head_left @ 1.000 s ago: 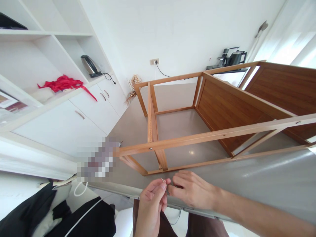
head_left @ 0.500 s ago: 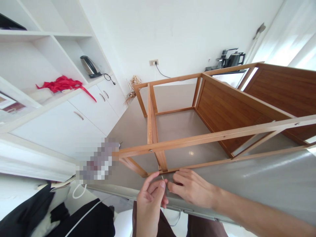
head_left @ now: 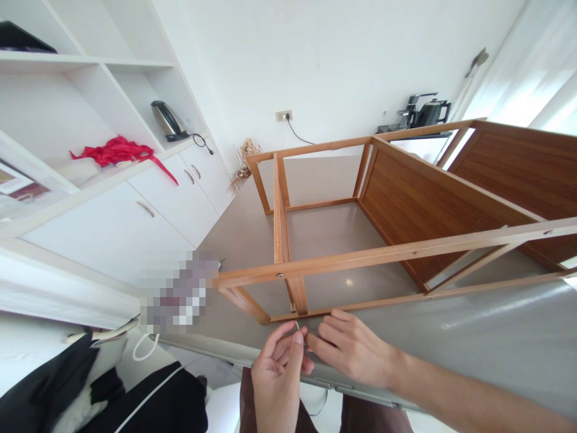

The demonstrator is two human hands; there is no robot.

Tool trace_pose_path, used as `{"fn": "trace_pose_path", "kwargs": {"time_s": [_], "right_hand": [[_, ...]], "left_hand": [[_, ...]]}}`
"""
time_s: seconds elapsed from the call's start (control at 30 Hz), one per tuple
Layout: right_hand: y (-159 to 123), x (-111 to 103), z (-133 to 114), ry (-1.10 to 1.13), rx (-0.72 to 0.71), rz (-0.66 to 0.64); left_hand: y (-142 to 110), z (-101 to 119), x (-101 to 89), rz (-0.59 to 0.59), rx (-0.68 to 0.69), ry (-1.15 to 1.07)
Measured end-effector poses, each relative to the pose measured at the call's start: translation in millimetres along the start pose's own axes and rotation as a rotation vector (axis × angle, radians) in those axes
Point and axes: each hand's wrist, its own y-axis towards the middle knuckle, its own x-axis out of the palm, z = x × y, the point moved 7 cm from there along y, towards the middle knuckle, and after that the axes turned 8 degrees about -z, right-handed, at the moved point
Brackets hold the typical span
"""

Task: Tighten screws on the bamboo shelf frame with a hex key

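Observation:
A thin, pale metal rod (head_left: 297, 325) stands up from between the thumb and fingers of my left hand (head_left: 280, 368), which pinches it. Close by on the right, my right hand (head_left: 349, 346) has its fingers curled in toward the rod's lower part. What those fingers grip, if anything, is hidden. Both hands are just in front of the lower front rail of a wooden shelf frame (head_left: 360, 260), which lies on its side. A bolt head (head_left: 280, 275) shows in its upper front rail.
The frame lies on a grey tabletop (head_left: 473, 325); its brown panels (head_left: 415, 204) are on the right. White shelves on the left hold a kettle (head_left: 167, 120) and red ribbon (head_left: 117, 150). A coffee maker (head_left: 410, 111) stands behind. Black cloth (head_left: 148, 403) lies lower left.
My left index finger straightened toward the rail, then drew back a little. The rod has turned from slanting to nearly upright. My right hand stays almost in place.

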Motion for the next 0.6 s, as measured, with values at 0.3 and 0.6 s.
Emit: {"fn": "trace_pose_path", "kwargs": {"time_s": [0.3,0.6], "right_hand": [[-2.9,-3.6,8.5,0.08,0.099,0.107],[-4.1,-1.4,9.0,0.133,0.058,-0.02]], "left_hand": [[0.4,5.1,-0.6,0.015,0.011,0.042],[3.7,7.1,-0.6,-0.037,0.052,0.191]]}}
